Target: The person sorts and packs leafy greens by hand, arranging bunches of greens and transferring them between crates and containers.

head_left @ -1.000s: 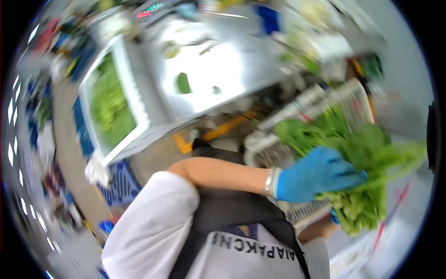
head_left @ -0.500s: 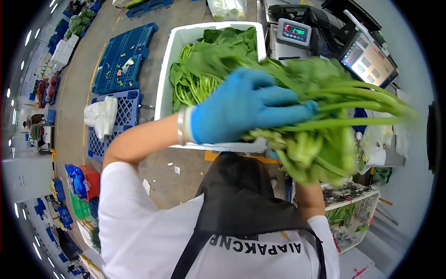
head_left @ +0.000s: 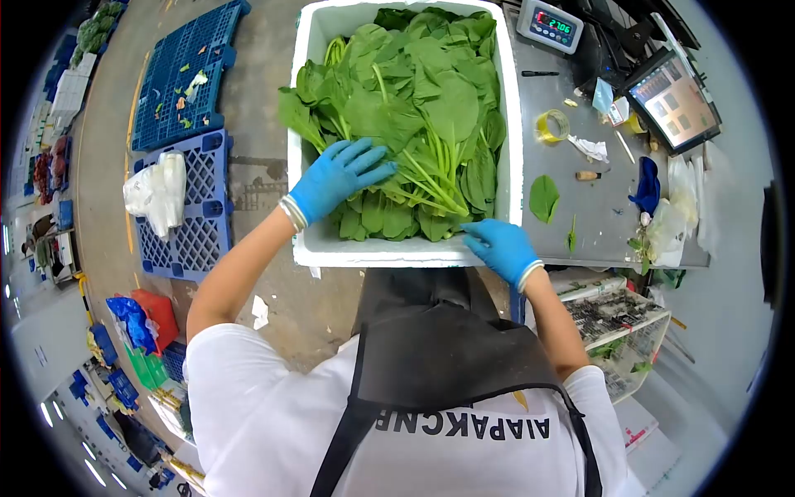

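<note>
A white foam box (head_left: 512, 141) is heaped with leafy greens (head_left: 447, 103), their pale green stems pointing toward the near right side. My left hand (head_left: 335, 178), in a blue glove, lies over the leaves at the box's left near side with its fingers spread, holding nothing. At the near right corner, my right hand (head_left: 503, 248), also blue-gloved, rests by the rim. Its fingers stretch toward the stem ends, apart from one another and around nothing. Some leaves hang over the left rim.
Right of the box, a metal table (head_left: 538, 240) carries a digital scale display (head_left: 550, 26), a tape roll (head_left: 552, 126), a loose leaf (head_left: 544, 199) and a touchscreen (head_left: 675, 103). Blue pallets (head_left: 186, 74) lie on the floor at left. A white crate (head_left: 633, 335) stands below the table.
The bunch of greens that was over the table at right is now in the box. My left hand has drawn back left and opened. My right hand, hidden before, now shows at the rim.
</note>
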{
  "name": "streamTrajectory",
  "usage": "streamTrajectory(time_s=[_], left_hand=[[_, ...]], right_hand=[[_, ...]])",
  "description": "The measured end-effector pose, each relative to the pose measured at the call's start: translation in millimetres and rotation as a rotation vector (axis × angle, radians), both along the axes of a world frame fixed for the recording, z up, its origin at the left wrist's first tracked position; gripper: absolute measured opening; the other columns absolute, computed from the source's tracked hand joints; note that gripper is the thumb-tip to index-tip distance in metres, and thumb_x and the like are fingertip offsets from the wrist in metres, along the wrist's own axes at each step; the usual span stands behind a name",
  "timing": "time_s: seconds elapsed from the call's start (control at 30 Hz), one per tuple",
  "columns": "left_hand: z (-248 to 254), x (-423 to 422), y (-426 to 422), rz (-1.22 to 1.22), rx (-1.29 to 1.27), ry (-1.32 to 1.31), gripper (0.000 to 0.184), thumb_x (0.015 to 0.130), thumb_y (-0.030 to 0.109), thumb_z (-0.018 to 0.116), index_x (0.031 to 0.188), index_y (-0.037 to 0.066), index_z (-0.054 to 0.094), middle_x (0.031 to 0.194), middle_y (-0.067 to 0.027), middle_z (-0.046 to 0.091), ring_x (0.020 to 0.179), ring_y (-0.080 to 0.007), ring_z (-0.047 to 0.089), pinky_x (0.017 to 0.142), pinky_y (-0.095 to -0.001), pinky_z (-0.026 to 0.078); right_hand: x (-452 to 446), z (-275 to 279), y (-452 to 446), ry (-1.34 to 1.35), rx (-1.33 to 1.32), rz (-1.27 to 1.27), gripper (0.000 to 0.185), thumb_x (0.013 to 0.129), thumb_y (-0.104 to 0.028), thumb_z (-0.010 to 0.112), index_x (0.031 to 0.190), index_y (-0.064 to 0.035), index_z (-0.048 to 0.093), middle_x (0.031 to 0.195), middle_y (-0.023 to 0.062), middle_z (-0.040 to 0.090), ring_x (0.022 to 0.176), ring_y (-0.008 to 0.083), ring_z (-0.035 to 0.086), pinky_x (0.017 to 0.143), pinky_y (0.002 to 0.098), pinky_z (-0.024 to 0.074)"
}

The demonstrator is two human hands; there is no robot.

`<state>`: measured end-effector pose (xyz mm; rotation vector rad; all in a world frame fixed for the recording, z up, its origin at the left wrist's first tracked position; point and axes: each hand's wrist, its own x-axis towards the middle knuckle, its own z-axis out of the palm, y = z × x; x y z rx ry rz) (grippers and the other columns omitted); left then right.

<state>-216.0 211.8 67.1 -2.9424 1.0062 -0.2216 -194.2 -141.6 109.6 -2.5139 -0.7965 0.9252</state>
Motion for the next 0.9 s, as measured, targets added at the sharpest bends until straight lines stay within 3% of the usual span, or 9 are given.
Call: streamTrajectory(time_s=[0.07, 0.17, 0.23, 0.3, 0.4, 0.53, 0.63, 0.77, 0.9], left_hand=[[10.5, -18.1, 4.2, 0.098, -0.015, 0.03, 0.066, 0.079, 0.002, 0.061, 0.14, 0.026, 0.051, 0.139, -0.0046, 0.052, 0.126, -0.0282, 0.051, 0.102, -0.0409, 0.043], [15.1, -53.0, 8.4, 0.358, -0.061, 0.173, 0.063, 0.079, 0.007, 0.065, 0.139, 0.022, 0.052, 0.137, -0.0074, 0.053, 0.126, -0.0275, 0.05, 0.103, -0.0415, 0.041], [13.3, -71.9, 7.1, 0.5, -0.229, 0.186, 0.055, 0.079, 0.007, 0.067, 0.133, 0.016, 0.057, 0.129, -0.0101, 0.058, 0.118, -0.0297, 0.055, 0.098, -0.0418, 0.044], [19.8, -78.3, 1.2, 0.614, -0.397, 0.174, 0.051, 0.08, 0.005, 0.067, 0.13, 0.014, 0.06, 0.126, -0.0115, 0.06, 0.113, -0.0316, 0.057, 0.094, -0.0419, 0.046], [24.9, -82.6, -3.6, 0.715, -0.525, 0.107, 0.042, 0.082, 0.006, 0.067, 0.124, 0.01, 0.063, 0.118, -0.0127, 0.063, 0.105, -0.0319, 0.06, 0.091, -0.0403, 0.048], [31.9, -71.8, -8.7, 0.772, -0.68, 0.034, 0.036, 0.084, 0.006, 0.067, 0.12, 0.009, 0.065, 0.114, -0.0141, 0.065, 0.101, -0.032, 0.062, 0.089, -0.0397, 0.05], [35.9, -45.4, -15.0, 0.762, -0.74, -0.021, 0.035, 0.085, 0.006, 0.066, 0.12, 0.009, 0.065, 0.115, -0.0147, 0.065, 0.102, -0.0325, 0.062, 0.09, -0.0398, 0.05], [21.6, 2.5, -11.1, 0.667, -0.789, -0.085, 0.039, 0.085, 0.008, 0.067, 0.123, 0.011, 0.064, 0.118, -0.0143, 0.064, 0.105, -0.0332, 0.061, 0.091, -0.0404, 0.049], [21.8, 64.0, -33.9, 0.447, -0.553, -0.044, 0.04, 0.082, 0.014, 0.07, 0.122, 0.016, 0.064, 0.116, -0.013, 0.063, 0.106, -0.0316, 0.06, 0.091, -0.0418, 0.05]], right_hand=[[2.6, -11.7, -10.3, -0.048, 0.142, -0.12, 0.046, 0.09, -0.039, 0.066, 0.123, -0.0081, 0.061, 0.106, 0.013, 0.066, 0.091, 0.0324, 0.067, 0.074, 0.0415, 0.0537], [10.9, 7.8, 23.8, -0.237, 0.249, -0.329, 0.061, 0.084, -0.047, 0.071, 0.129, -0.008, 0.057, 0.107, 0.0144, 0.066, 0.094, 0.0322, 0.067, 0.075, 0.0414, 0.0536], [12.9, -23.3, 42.8, -0.383, 0.052, -0.231, 0.086, 0.078, -0.049, 0.077, 0.147, -0.0109, 0.041, 0.108, 0.0167, 0.068, 0.088, 0.0351, 0.068, 0.077, 0.0409, 0.0546], [19.4, -35.8, 59.2, -0.131, -0.252, -0.16, 0.085, 0.083, -0.045, 0.074, 0.152, -0.0136, 0.034, 0.108, 0.0201, 0.068, 0.087, 0.0381, 0.067, 0.076, 0.0427, 0.0542], [9.7, -24.2, 32.8, -0.152, -0.007, -0.138, 0.075, 0.089, -0.035, 0.068, 0.152, -0.0143, 0.034, 0.1, 0.0192, 0.067, 0.084, 0.0356, 0.067, 0.073, 0.0414, 0.0531], [5.8, 48.2, -17.6, 0.121, 0.407, -0.413, 0.05, 0.097, -0.019, 0.059, 0.145, -0.0115, 0.049, 0.088, 0.0056, 0.065, 0.07, 0.0158, 0.058, 0.066, 0.0292, 0.0487], [3.9, 71.6, -48.5, 0.222, 0.557, -0.622, 0.048, 0.098, -0.014, 0.055, 0.145, -0.0071, 0.048, 0.085, 0.0001, 0.061, 0.071, 0.0074, 0.052, 0.066, 0.0234, 0.0463], [5.6, 98.2, -42.9, 0.051, 0.734, -0.753, 0.045, 0.099, -0.011, 0.052, 0.142, -0.0031, 0.05, 0.082, 0.0, 0.06, 0.068, 0.0059, 0.051, 0.065, 0.0213, 0.0448], [21.3, 105.4, -24.2, -0.136, 0.892, -0.798, 0.042, 0.1, -0.012, 0.05, 0.141, -0.0029, 0.051, 0.078, 0.0003, 0.059, 0.066, 0.0052, 0.05, 0.062, 0.0198, 0.0426]])
